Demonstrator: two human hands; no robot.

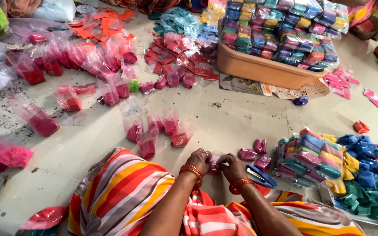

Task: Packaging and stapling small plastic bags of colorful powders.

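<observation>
Both hands meet low at the floor: the left hand [199, 160] and right hand [232, 166] pinch one small pink packet [215, 162] between their fingertips (grip pressed tight on it). Folded pink packets [254, 154] lie just right, beside blue scissors [261, 175].

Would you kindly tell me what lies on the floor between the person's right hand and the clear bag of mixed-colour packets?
In the head view, a blue stapler and small pink packets lie between the right hand and the clear bag.
</observation>
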